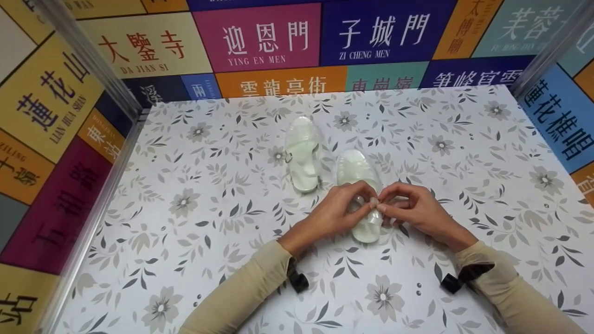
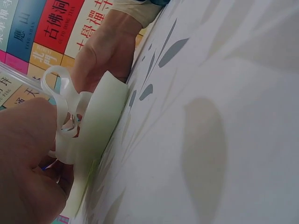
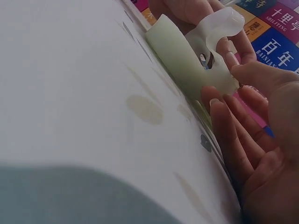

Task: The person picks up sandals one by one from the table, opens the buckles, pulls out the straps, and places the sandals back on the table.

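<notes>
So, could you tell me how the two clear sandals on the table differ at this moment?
The near sandal is being handled: the left hand and right hand pinch its strap, while the far sandal lies untouched. The near sandal is partly covered by fingers; the far one shows whole. The far sandal lies farther back and left. Both look translucent pale and lie lengthwise on the floral table.

The head view looks steeply down over the flowered desk toward the back wall. Each wrist view sits low, almost on the desk, very close, facing the nearer sandal from opposite sides; all three views share that sandal.
</notes>
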Demonstrator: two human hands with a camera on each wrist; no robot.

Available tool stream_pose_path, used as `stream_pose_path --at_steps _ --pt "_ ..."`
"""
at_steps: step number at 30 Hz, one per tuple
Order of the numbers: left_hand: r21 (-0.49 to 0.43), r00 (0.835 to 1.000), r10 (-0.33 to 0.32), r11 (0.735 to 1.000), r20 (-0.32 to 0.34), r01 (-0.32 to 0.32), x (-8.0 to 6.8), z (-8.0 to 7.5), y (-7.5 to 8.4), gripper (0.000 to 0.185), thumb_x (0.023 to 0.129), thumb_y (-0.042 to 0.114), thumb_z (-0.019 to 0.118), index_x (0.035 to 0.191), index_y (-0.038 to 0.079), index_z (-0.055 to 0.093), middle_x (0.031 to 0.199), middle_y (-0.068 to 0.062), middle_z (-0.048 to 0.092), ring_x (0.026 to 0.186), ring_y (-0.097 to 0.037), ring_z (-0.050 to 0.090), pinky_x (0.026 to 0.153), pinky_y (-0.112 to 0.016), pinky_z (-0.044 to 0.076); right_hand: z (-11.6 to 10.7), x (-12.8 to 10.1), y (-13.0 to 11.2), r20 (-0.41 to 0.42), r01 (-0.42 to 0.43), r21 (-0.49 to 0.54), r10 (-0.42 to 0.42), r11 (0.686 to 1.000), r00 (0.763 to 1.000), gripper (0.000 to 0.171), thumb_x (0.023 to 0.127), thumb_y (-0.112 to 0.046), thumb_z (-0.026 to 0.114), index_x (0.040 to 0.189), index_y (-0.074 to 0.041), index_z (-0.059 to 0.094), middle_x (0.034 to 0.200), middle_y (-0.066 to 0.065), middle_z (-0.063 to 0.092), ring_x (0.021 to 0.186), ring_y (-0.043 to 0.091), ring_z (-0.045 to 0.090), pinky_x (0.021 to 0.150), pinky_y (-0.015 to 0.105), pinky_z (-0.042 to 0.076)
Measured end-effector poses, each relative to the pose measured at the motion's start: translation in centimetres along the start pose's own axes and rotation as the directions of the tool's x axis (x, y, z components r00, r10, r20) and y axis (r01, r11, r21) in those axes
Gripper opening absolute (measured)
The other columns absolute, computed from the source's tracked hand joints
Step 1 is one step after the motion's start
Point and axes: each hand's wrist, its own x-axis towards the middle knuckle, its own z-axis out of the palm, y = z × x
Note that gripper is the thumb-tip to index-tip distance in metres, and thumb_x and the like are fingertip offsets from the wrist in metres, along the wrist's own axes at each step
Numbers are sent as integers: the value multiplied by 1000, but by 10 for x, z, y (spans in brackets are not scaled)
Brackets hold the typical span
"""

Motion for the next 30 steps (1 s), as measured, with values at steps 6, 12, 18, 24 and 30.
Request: stream_pose_path --at_steps 6,12,18,24,30 --pt "19 1000 -7 1000 4 7 -1 0 0 16 106 22 71 120 15 70 113 3 80 107 -6 71 97 -16 54 1 0 0 -6 6 -10 -6 1000 1000 27 100 -13 79 122 -1 69 106 20 77 74 34 78 60 45 65" --pt "33 1000 -26 999 8 26 0 -1 1 18 104 19 72 120 13 70 113 1 80 106 -9 72 93 -16 54 1 1 0 -9 4 -14 -4 1000 1000 27 100 -14 80 121 -2 68 103 19 76 73 32 77 58 44 65" --pt "20 999 -51 999 12 50 0 0 2 18 102 16 73 119 11 70 112 0 80 106 -8 72 93 -13 54 2 1 0 -9 2 -17 -2 1000 1000 28 100 -14 80 122 -1 68 98 17 76 72 30 77 57 41 64" --pt "-2 997 -73 997 12 73 1 -1 2 19 98 13 74 117 11 71 109 -1 81 103 -5 73 88 -12 55 2 1 0 -4 -2 -14 2 1000 1000 27 99 -15 80 120 -1 69 96 17 78 72 31 77 59 42 64" --pt "-50 994 -104 993 13 105 1 -1 1 20 96 11 76 116 9 70 110 -3 81 105 -6 76 91 -11 56 0 1 1 0 -3 -23 3 1000 1000 26 99 -12 80 120 -1 68 97 18 77 74 30 78 59 41 65"
